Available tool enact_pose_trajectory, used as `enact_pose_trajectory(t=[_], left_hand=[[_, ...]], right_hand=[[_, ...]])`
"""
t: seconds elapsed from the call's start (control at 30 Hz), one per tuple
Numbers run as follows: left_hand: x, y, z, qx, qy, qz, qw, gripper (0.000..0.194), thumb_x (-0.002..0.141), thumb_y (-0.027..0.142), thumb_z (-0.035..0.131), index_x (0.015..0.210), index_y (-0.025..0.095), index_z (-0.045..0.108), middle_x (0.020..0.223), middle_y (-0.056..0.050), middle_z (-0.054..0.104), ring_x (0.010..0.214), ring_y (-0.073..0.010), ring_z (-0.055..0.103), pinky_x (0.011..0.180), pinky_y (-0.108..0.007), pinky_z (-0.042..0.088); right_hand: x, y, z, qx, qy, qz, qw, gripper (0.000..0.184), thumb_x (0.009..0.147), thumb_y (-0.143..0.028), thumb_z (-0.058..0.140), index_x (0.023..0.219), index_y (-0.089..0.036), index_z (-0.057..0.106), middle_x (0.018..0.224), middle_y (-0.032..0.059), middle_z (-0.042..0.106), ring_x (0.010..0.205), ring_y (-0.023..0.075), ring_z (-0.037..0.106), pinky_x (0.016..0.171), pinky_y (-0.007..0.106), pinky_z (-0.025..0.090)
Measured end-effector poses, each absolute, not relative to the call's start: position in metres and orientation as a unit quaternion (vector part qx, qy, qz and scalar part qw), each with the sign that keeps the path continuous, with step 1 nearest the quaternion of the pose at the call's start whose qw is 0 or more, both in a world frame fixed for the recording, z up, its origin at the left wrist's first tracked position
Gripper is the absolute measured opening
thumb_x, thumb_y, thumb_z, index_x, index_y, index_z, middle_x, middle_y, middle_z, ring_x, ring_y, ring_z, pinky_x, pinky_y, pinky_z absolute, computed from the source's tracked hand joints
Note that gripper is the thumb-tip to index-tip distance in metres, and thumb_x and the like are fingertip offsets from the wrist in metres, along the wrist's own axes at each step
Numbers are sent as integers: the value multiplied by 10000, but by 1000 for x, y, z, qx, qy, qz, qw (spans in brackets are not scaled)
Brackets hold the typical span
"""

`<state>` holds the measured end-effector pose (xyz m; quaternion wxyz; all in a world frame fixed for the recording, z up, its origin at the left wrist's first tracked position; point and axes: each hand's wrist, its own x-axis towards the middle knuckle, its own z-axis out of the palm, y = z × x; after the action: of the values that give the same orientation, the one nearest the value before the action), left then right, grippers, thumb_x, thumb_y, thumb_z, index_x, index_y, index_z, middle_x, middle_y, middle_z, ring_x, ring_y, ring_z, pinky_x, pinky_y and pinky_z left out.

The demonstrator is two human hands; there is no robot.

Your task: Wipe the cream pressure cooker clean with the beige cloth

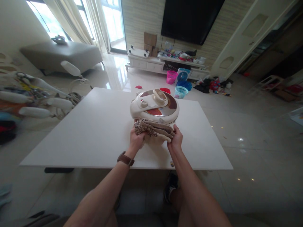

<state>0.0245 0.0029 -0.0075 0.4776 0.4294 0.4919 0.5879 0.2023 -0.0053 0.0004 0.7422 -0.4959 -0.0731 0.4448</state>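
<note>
Just below mid-frame, here's our folded cloth (155,126): beige and brown, speckled at its left end, layers stacked thick! Our left hand (138,138) clamps that end, our right hand (177,137) grips the other, right below the cream cooker (151,108) on the white table (101,132).

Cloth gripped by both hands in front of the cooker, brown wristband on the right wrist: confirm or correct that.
Wrong wrist: the head view shows the brown wristband on the left. The left hand and right hand do grip the cloth in front of the cooker.
</note>
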Motion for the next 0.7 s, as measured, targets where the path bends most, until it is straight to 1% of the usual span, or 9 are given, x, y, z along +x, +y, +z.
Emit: enact_pose_trajectory(t=[0.1, 0.27, 0.4, 0.5, 0.6, 0.7], left_hand=[[10, 22, -4, 430, 471, 580, 507, 282, 538, 240, 788, 809, 162, 801, 869, -50, 789, 914, -297, 735, 902, -420, 601], [-4, 36, -2, 440, 469, 554, 528, 261, 499, 233, 794, 746, 149, 802, 755, -37, 763, 767, -260, 695, 779, -383, 584], [-7, 34, -1, 445, 475, 548, 525, 298, 494, 235, 809, 776, 141, 810, 779, -42, 772, 772, -255, 688, 779, -373, 571], [-7, 32, -1, 444, 485, 555, 509, 267, 501, 243, 804, 748, 142, 799, 754, -35, 758, 738, -235, 668, 754, -356, 559], [-12, 32, -3, 436, 502, 569, 483, 212, 518, 246, 776, 707, 151, 777, 714, -21, 735, 696, -215, 644, 714, -339, 547], [-26, 33, -3, 437, 511, 573, 468, 220, 527, 240, 765, 728, 152, 779, 730, -24, 746, 713, -217, 656, 717, -335, 555]], right_hand=[[188, -11, 2, -486, -44, 439, 755, 363, 743, -398, 791, 656, -231, 480, 541, -90, 491, 477, 90, 497, 449, 232, 428], [178, -13, 3, -491, -26, 419, 763, 325, 746, -374, 774, 650, -227, 501, 540, -92, 500, 488, 88, 497, 472, 236, 423], [177, -14, 5, -489, -31, 421, 763, 294, 718, -352, 773, 636, -220, 524, 527, -86, 514, 489, 86, 489, 482, 233, 410], [171, -19, 4, -489, -48, 418, 764, 300, 695, -367, 784, 618, -215, 536, 511, -78, 522, 479, 85, 471, 468, 233, 375], [159, -25, 0, -493, -82, 416, 760, 314, 697, -408, 794, 619, -206, 566, 511, -60, 558, 468, 85, 456, 450, 236, 329], [150, -28, -5, -501, -124, 432, 740, 340, 708, -460, 796, 628, -199, 593, 518, -40, 600, 458, 88, 452, 445, 241, 315]])
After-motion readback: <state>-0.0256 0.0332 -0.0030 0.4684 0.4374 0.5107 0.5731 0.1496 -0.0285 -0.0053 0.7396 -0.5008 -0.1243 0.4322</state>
